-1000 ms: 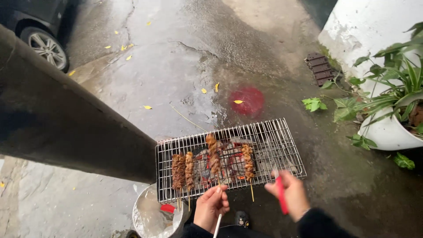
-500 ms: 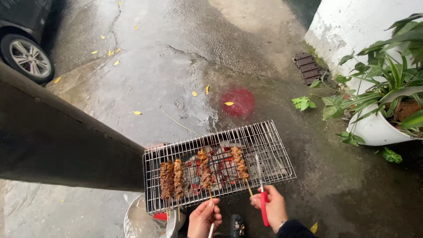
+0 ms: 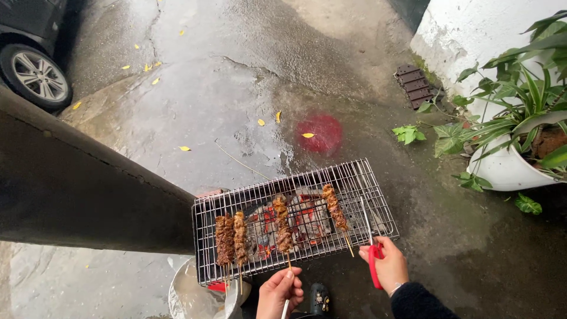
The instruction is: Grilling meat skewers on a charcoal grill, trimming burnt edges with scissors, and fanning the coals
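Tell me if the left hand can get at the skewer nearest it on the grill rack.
Probably yes. The left hand sits right below the middle skewer, whose stick end pokes over the near edge of the wire rack. Nothing lies between them; glowing coals sit below the rack.

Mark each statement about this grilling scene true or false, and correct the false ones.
1. The right hand holds a red-handled tool. True.
2. The wire grill rack is bare of food. False: several meat skewers lie on it.
3. The left hand has its fingers on the stick end of a skewer. True.
4. Glowing coals show beneath the rack. True.
5. A potted plant stands left of the rack. False: it stands to the right, in a white pot.
6. The ground is dry and covered in snow. False: it is wet pavement with a few yellow leaves.
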